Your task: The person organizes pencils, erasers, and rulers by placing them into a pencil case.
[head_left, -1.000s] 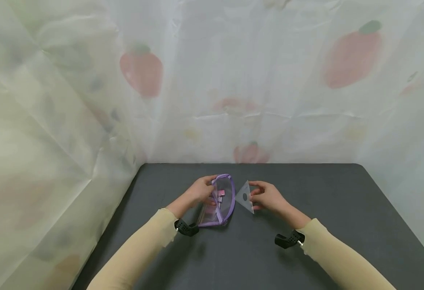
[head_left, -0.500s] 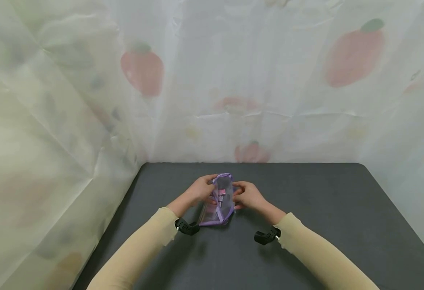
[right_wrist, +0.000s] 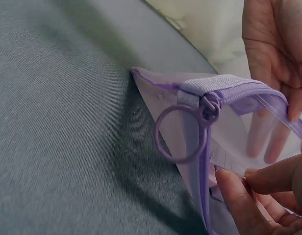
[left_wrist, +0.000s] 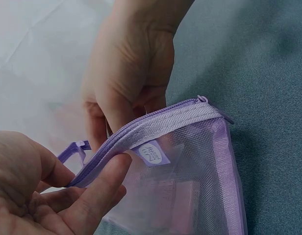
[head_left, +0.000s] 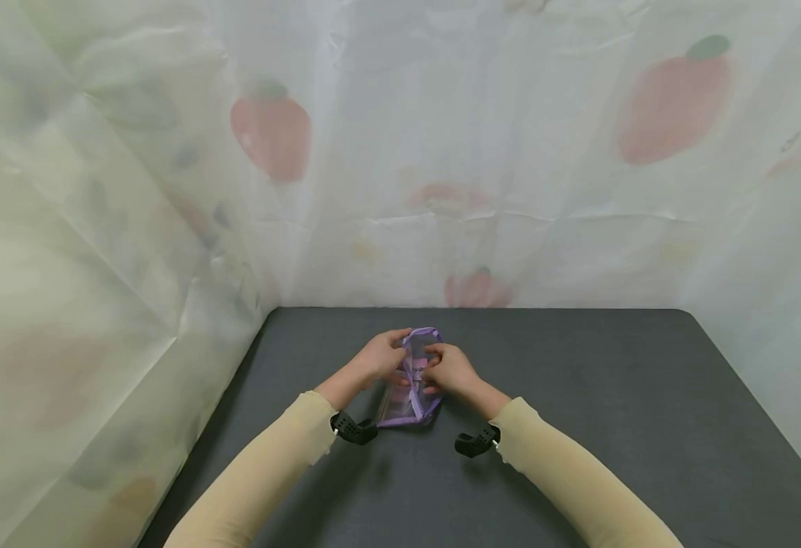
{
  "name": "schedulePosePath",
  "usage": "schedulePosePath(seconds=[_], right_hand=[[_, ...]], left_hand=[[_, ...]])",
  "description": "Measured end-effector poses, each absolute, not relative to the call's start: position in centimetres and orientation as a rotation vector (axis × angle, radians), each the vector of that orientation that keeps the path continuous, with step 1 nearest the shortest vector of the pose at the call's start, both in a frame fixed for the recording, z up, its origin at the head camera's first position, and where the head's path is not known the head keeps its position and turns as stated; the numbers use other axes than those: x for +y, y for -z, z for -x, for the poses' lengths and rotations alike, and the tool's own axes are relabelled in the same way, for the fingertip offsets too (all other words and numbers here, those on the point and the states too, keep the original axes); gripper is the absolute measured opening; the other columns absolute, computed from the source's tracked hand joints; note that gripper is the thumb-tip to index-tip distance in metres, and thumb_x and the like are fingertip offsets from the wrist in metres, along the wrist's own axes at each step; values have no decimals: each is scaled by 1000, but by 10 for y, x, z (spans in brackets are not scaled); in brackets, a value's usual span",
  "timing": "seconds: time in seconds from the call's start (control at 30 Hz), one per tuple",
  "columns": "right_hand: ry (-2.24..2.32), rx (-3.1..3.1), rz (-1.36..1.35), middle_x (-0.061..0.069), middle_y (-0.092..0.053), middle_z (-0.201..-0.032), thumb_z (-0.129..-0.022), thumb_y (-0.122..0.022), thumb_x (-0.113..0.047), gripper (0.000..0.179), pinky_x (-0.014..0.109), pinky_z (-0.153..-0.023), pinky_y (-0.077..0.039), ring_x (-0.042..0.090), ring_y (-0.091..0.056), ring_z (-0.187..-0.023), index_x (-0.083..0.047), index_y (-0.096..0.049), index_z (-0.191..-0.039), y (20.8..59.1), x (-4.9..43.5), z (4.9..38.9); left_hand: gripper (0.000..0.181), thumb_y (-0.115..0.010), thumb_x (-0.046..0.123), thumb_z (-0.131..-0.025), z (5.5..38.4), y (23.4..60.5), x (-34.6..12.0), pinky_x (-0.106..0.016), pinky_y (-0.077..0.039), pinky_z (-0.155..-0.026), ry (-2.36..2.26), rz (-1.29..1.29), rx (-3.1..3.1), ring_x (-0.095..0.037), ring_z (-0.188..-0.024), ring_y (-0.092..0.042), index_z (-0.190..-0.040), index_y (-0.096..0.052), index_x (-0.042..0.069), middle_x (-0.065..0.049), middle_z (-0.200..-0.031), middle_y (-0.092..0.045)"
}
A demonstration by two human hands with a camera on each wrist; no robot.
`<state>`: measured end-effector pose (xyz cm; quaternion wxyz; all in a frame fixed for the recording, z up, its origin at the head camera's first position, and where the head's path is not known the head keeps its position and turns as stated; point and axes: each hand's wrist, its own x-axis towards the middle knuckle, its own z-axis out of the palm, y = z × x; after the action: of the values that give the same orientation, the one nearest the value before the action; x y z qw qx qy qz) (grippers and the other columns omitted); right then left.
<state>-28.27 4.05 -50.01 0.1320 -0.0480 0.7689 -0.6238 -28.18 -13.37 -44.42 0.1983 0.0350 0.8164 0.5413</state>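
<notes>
A see-through mesh zip pouch with purple trim (head_left: 410, 418) stands with its mouth open on the dark table. My left hand (head_left: 376, 359) grips the zipped edge at one side of the mouth, thumb outside and fingers inside, as the left wrist view shows. Reaching into the mouth, my right hand (head_left: 452, 371) pinches a clear triangular set square (right_wrist: 226, 162) between thumb and finger; most of it is hidden by the pouch and fingers. Pink items (left_wrist: 184, 205) lie inside the pouch, blurred by the mesh. A ring zip pull (right_wrist: 180, 133) hangs at the corner of the zip.
The dark cloth-covered table (head_left: 613, 411) extends around the pouch. Pale sheeting (head_left: 387, 152) printed with strawberries hangs behind the far edge and along the sides. A black wrist camera (head_left: 477, 441) sits below each hand.
My right hand has moved left, carrying the set square from beside the pouch into its mouth. The left hand keeps its hold on the pouch, unmoved.
</notes>
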Motion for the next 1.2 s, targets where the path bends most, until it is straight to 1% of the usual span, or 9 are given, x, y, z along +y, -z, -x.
schedulePosePath(seconds=[0.17, 0.27, 0.33, 0.47, 0.6, 0.77, 0.93, 1.07, 1.2], right_hand=[[1824, 2206, 130, 17, -61, -89, -85, -63, 17, 65, 40, -62, -66, 32, -71, -70, 11, -44, -147, 503, 33, 285], [1832, 2206, 147, 18, -62, -89, -83, -63, 18, 66, 39, -61, -66, 29, -70, -66, 13, -44, -146, 506, 29, 287], [1838, 2204, 156, 18, -64, -90, -82, -63, 18, 66, 39, -61, -66, 26, -70, -64, 14, -45, -145, 507, 27, 287], [1843, 2198, 148, 17, -64, -89, -81, -63, 17, 64, 38, -61, -66, 21, -69, -62, 13, -47, -143, 508, 24, 289], [1836, 2202, 138, 15, -63, -85, -82, -65, 16, 61, 35, -60, -66, 19, -68, -61, 13, -50, -141, 508, 23, 290], [1825, 2183, 147, 18, -64, -85, -84, -65, 16, 58, 36, -63, -66, 23, -69, -63, 15, -51, -139, 504, 25, 288], [1778, 2195, 210, 23, -67, -88, -86, -67, 14, 54, 38, -64, -66, 30, -72, -67, 17, -52, -138, 500, 33, 284], [1727, 2233, 258, 23, -69, -86, -87, -66, 12, 53, 39, -65, -66, 33, -72, -69, 15, -54, -138, 497, 44, 281], [1668, 2295, 301, 16, -68, -82, -87, -66, 9, 52, 34, -62, -64, 28, -70, -66, 11, -56, -139, 494, 58, 278]], left_hand=[[57, -43, 2, -106, 282, 444, -134, -46, -66, -74, -1529, -104, 2277, -25, -83, -69, -162, -32, 10, -31, -158, -32], [57, -43, 1, -106, 283, 444, -134, -46, -66, -74, -1530, -102, 2276, -28, -89, -70, -162, -32, 10, -30, -157, -34], [58, -43, 1, -106, 283, 444, -135, -45, -66, -73, -1525, -102, 2282, -28, -90, -70, -162, -32, 10, -29, -157, -36], [57, -43, 2, -106, 284, 444, -135, -41, -66, -70, -1516, -103, 2292, -27, -87, -70, -162, -33, 11, -29, -156, -37], [58, -43, 2, -105, 284, 444, -135, -40, -66, -70, -1512, -100, 2295, -26, -85, -71, -161, -34, 12, -30, -156, -35], [58, -43, 2, -105, 283, 444, -135, -41, -66, -70, -1508, -104, 2295, -27, -88, -71, -162, -33, 12, -31, -157, -35], [57, -43, 2, -106, 282, 443, -134, -44, -66, -73, -1505, -95, 2291, -30, -92, -71, -161, -34, 13, -30, -156, -37], [58, -44, 3, -106, 282, 443, -134, -46, -66, -75, -1502, -94, 2292, -27, -87, -71, -162, -33, 13, -30, -154, -39], [57, -44, 5, -107, 283, 443, -134, -46, -65, -75, -1497, -98, 2298, -26, -79, -71, -162, -34, 13, -29, -155, -38]])
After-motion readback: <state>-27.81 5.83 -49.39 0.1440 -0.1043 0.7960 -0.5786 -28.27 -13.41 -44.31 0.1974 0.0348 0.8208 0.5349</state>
